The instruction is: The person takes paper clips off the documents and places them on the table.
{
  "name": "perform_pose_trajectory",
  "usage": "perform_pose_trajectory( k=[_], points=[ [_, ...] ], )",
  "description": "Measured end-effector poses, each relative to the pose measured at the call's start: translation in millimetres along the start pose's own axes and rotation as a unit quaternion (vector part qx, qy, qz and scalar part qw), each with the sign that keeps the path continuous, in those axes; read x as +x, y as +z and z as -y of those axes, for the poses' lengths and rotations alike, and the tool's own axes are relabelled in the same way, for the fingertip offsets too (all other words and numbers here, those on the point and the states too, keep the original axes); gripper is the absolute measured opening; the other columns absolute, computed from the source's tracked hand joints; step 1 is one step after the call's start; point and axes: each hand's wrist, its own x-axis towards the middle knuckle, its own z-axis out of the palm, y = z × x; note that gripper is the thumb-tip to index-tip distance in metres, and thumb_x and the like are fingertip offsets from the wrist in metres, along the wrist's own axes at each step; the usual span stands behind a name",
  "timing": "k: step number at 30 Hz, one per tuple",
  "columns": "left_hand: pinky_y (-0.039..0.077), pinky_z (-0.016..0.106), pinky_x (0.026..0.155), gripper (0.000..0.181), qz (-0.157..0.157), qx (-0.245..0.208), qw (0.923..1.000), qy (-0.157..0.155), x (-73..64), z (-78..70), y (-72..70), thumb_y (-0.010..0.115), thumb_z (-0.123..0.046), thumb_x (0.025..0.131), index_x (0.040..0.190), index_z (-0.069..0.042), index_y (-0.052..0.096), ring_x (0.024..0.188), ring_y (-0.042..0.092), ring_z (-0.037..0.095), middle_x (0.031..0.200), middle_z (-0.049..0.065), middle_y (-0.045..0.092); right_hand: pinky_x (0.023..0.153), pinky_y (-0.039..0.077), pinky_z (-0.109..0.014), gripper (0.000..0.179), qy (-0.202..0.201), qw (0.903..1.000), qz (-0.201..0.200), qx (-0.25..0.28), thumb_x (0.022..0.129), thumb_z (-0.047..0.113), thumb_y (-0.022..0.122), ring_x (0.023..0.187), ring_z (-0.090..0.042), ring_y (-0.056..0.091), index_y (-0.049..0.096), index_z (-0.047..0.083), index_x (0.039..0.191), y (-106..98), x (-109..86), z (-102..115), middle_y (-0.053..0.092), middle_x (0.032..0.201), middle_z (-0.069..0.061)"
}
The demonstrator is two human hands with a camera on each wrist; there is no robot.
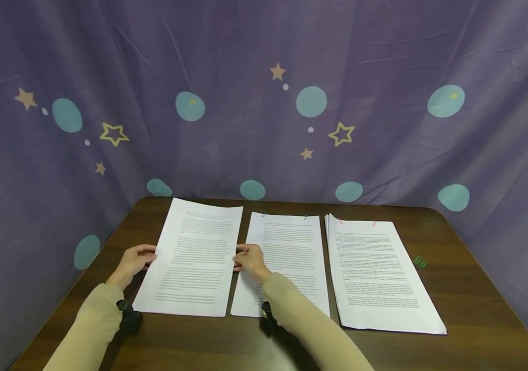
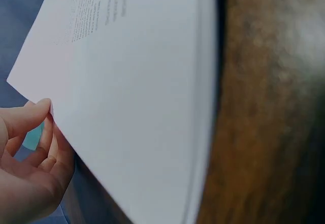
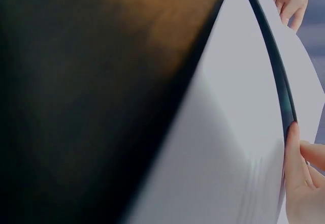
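A stack of printed paper sheets lies at the left of the table, held between both hands. My left hand pinches its left edge, and the left wrist view shows the thumb over the paper with the fingers below. At the right edge, my right hand grips the same stack, its fingers against the side. Under the right forearm, a second printed stack lies partly covered. Two dark paper clips sit on its top edge.
To the right lies a third printed stack with red paper clips on its top edge. Two green paper clips are loose on the brown table beside it. A patterned purple curtain hangs behind the table.
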Motion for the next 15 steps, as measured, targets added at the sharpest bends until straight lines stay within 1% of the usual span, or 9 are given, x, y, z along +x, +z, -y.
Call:
perform_pose_trajectory(
  k=[4,5,7,8,10,12,14,15],
  points=[
    [0.041,0.02,0.048,0.032,-0.007,0.006,0.9999,-0.006,2.4,1.5,1.0,0.052,0.001,0.083,0.112,0.015,0.047,0.064,0.05,0.011,0.084,0.011,0.06,0.052,0.053,-0.03,0.04,-0.01,0.9999,0.004,-0.008,0.076,-0.016,0.055,0.051,-0.016,0.058,0.049,-0.013,0.116,1.5,1.5,-1.4,0.062,0.079,-0.023],
    [0.041,0.02,0.048,0.032,-0.009,0.007,0.9999,-0.01,3.3,2.0,1.1,0.051,0.001,0.083,0.112,0.015,0.048,0.064,0.05,0.011,0.084,0.01,0.06,0.052,0.053,-0.03,0.04,-0.01,0.9999,0.003,-0.006,0.076,-0.016,0.055,0.051,-0.016,0.058,0.049,-0.014,0.115,1.8,1.8,-1.6,0.062,0.079,-0.024],
    [0.041,0.021,0.048,0.032,-0.013,0.01,0.9997,-0.015,5.1,3.6,2.0,0.051,0.0,0.083,0.112,0.014,0.048,0.064,0.05,0.011,0.084,0.01,0.06,0.053,0.053,-0.032,0.04,-0.012,0.9999,0.002,-0.006,0.075,-0.017,0.054,0.053,-0.022,0.06,0.049,-0.014,0.115,2.6,2.0,-1.4,0.062,0.08,-0.025],
    [0.041,0.021,0.048,0.032,-0.014,0.012,0.9997,-0.017,5.1,3.2,2.2,0.051,0.001,0.083,0.112,0.015,0.048,0.064,0.05,0.011,0.085,0.01,0.06,0.052,0.053,-0.031,0.04,-0.015,0.9999,0.001,-0.003,0.074,-0.017,0.054,0.052,-0.021,0.06,0.05,-0.015,0.114,2.9,2.8,-2.4,0.063,0.075,-0.022],
    [0.04,0.021,0.048,0.033,-0.013,0.014,0.9996,-0.021,4.6,2.1,2.2,0.05,0.0,0.084,0.113,0.014,0.048,0.066,0.05,0.012,0.087,0.013,0.059,0.05,0.053,-0.033,0.043,-0.028,0.9996,0.005,0.01,0.072,-0.013,0.06,0.053,-0.023,0.062,0.055,-0.004,0.114,7.4,55.0,-66.6,0.064,0.072,-0.016],
    [0.039,0.02,0.047,0.033,-0.011,0.017,0.9995,-0.025,3.5,0.3,2.0,0.05,0.0,0.084,0.114,0.014,0.047,0.067,0.05,0.012,0.091,0.017,0.059,0.048,0.052,-0.034,0.045,-0.042,0.999,0.007,0.014,0.07,-0.012,0.062,0.052,-0.024,0.062,0.056,-0.001,0.113,11.9,101.7,-123.8,0.064,0.07,-0.011],
    [0.039,0.019,0.046,0.033,-0.008,0.019,0.9994,-0.027,2.2,-1.4,1.7,0.05,0.0,0.084,0.115,0.014,0.047,0.068,0.051,0.013,0.094,0.021,0.058,0.046,0.052,-0.035,0.047,-0.056,0.9984,0.002,0.011,0.069,-0.01,0.064,0.05,-0.022,0.061,0.055,0.0,0.114,16.5,141.7,-173.3,0.065,0.069,-0.008],
    [0.039,0.018,0.046,0.033,-0.007,0.02,0.9994,-0.028,2.1,-1.5,1.7,0.05,0.0,0.085,0.115,0.014,0.047,0.068,0.051,0.014,0.096,0.022,0.057,0.046,0.052,-0.037,0.048,-0.062,0.9981,0.0,0.007,0.069,-0.009,0.065,0.052,-0.025,0.062,0.055,0.002,0.114,18.5,158.7,-194.0,0.065,0.073,-0.011]
  ],
)
